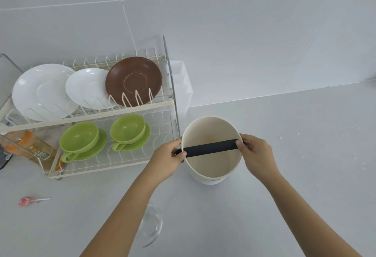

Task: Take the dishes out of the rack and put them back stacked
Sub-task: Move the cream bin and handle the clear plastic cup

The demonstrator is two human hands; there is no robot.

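Observation:
A cream two-tier dish rack [122, 108] stands at the left. Its upper tier holds a large white plate [40, 91], a smaller white plate [87, 88] and a brown plate [134, 80], all on edge. Two green cups on green saucers [81, 141] [130, 131] sit on the lower tier. Right of the rack stands a cream bucket-like container [213, 167] with a black bar [209, 148] across its mouth. My left hand [168, 159] grips the bar's left end and rim. At the right end, my right hand [256, 155] holds the bar and rim.
A clear glass bowl [151, 225] lies on the counter under my left forearm. A pink lollipop [26, 201] rests at the front left. An orange bottle [28, 147] lies beside the rack's left end. A translucent white cutlery holder [181, 86] hangs on the rack's right side.

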